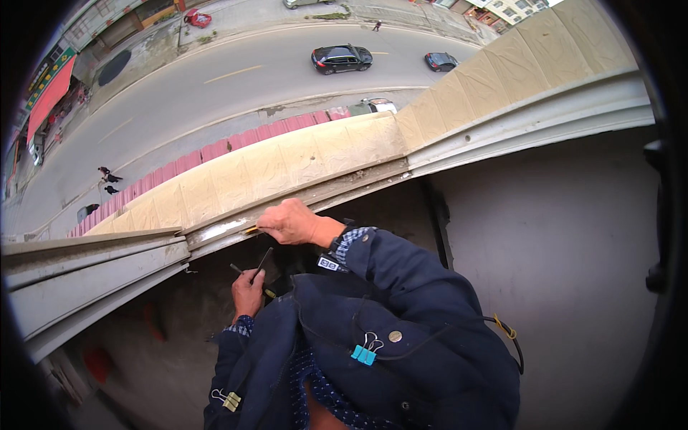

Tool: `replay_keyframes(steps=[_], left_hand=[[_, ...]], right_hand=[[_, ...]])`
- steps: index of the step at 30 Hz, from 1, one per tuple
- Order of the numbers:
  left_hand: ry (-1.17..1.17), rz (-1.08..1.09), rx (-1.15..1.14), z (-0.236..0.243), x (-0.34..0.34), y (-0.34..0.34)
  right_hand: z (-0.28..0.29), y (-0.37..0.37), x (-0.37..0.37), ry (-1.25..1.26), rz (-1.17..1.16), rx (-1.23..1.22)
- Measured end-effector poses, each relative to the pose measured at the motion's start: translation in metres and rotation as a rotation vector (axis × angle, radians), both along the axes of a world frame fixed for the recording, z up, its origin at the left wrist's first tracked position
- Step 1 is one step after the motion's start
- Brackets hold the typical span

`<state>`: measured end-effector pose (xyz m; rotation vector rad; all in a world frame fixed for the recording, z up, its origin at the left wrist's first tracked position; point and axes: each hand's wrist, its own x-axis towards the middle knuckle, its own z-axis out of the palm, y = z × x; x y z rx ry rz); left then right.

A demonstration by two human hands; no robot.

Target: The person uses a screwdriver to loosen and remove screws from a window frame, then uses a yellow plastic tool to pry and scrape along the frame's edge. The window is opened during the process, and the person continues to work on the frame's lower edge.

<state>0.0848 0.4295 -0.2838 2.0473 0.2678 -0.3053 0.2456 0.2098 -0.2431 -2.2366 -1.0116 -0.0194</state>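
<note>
My right hand is closed on a small yellowish tool, its tip pressed against the grey window sill track. Lower down, my left hand grips thin dark rod-like tools that stick up from its fingers. Both hands reach out of dark blue jacket sleeves over the sill. A dark band sits on my right wrist.
Beyond the sill runs a tan tiled ledge, then a street far below with cars and walking people. A grey wall lies to the right. Binder clips hang on my jacket.
</note>
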Motion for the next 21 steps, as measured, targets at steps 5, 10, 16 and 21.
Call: replay_keyframes(steps=[5,10,16,21], left_hand=[[-0.008,-0.006,0.041,-0.007,-0.013,0.004],[-0.008,-0.045,0.050,-0.009,-0.007,-0.002],[-0.009,-0.095,0.021,-0.005,0.009,-0.014],[0.001,-0.134,0.047,-0.003,0.015,-0.019]], right_hand=[[-0.007,-0.011,0.002,-0.062,0.017,-0.137],[-0.001,-0.048,0.003,-0.072,0.006,-0.254],[0.019,-0.138,-0.002,-0.116,-0.071,-0.458],[0.036,-0.210,-0.004,-0.162,-0.170,-0.670]])
